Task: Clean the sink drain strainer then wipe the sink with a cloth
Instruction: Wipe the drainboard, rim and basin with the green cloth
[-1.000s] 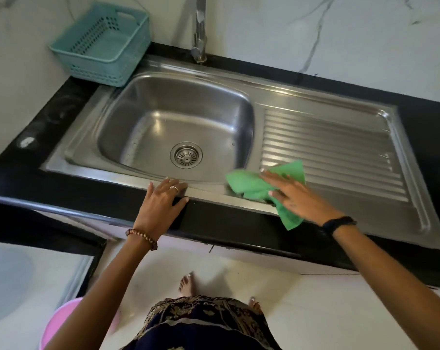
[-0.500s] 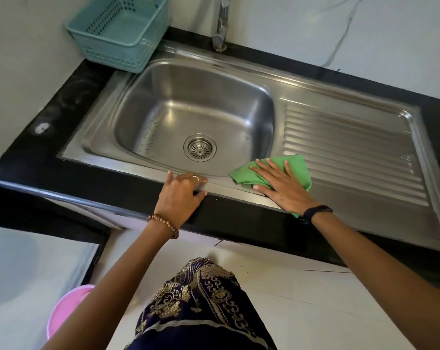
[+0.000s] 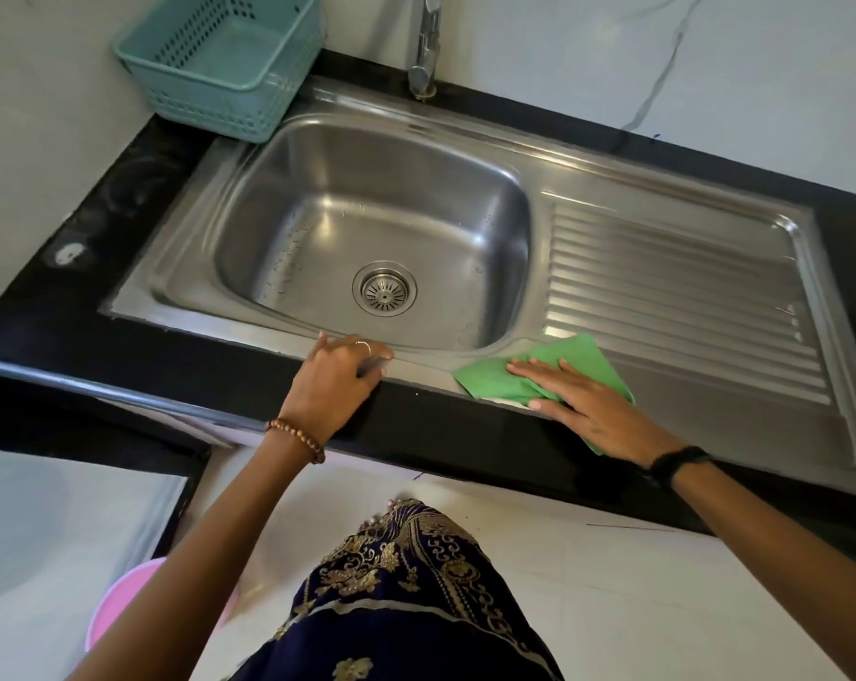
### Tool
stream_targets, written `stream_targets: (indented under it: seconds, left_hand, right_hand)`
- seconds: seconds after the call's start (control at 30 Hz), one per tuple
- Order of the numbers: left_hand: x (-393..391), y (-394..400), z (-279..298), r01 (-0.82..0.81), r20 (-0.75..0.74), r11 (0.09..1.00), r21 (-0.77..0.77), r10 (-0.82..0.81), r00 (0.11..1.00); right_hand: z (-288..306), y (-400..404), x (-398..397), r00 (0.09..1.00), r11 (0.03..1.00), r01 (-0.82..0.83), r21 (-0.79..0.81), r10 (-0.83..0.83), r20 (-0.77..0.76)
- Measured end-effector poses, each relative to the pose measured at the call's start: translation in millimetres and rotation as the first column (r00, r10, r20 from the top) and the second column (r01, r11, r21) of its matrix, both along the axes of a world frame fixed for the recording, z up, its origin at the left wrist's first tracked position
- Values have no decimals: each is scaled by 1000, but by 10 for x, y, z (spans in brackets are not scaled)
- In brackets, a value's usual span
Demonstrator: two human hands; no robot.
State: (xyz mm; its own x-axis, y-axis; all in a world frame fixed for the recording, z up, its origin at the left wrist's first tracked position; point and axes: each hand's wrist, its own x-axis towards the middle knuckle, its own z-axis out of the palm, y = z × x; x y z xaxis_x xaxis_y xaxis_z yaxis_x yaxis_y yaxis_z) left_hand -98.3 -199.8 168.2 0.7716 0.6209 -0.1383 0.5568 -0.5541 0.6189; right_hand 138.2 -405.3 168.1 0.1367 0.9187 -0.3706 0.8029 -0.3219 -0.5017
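The cloth [image 3: 558, 371] lies flat under the right hand [image 3: 588, 410], on the sink [image 3: 711, 400] front rim where basin meets drainboard. It looks thin, soft and light, so it should slide easily on wet steel and bunch up; a flat palm with spread fingers, as now, seems the best hold. The right hand's fingers are straight, pressing down, not gripping. The left hand [image 3: 335, 385] rests on the rim just left of it, fingers loosely bent, holding nothing. The strainer [image 3: 384, 290] sits in the drain, beyond the left hand. Compared with 0.5 s ago, the right hand and cloth sit nearer the counter edge; the left hand has stayed put.
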Motion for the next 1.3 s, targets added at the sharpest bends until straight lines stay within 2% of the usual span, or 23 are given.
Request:
stream_targets:
  seconds: [0.1, 0.2, 0.3, 0.43, 0.53, 0.63, 0.73, 0.97, 1.2, 1.3]
  left_hand:
    - [-67, 56, 0, 51, -53, 999, -9, -52, 997]
    - [-110, 122, 12, 67, -72, 995, 72, -62, 995]
    - [-165, 216, 22, 32, -102, 985, 167, -15, 995]
    - [-279, 358, 23, -9, -216, 981, 193, 51, 975]
    - [-354, 473, 55, -94, -166, 983, 155, 120, 979]
    - [-415, 578, 69, -107, -166, 989, 105, 124, 978]
    - [-442, 603, 60, -130, -139, 990, 57, 137, 981]
    - [-458, 529, -13, -181, -10, 979, 89, 183, 983]
    - [-475, 658, 18, -164, -8, 983, 81, 165, 986]
    - [-572, 843, 75, -132, -46, 991, 5, 132, 990]
  right_hand:
    - [27, -89, 16, 999, 999, 10, 34, -9, -31]
    - [-4, 69, -67, 997, 997, -24, 69, 29, -67]
    - [-79, 469, -273, 991, 994, -74, 83, 83, -108]
    - [-136, 1215, -724, 973, 981, -136, 138, 158, -166]
    - [-113, 1594, -999, 964, 975, -155, 160, 184, -189]
    - [-117, 1604, -1010, 953, 967, -186, 174, 221, -208]
    - [-111, 1352, -805, 951, 965, -192, 177, 228, -210]
    - [-119, 639, -238, 969, 977, -200, 77, 209, -130]
    - [-144, 1002, -538, 965, 982, -162, 98, 178, -192]
    - [-142, 1352, -836, 967, 979, -156, 129, 179, -184]
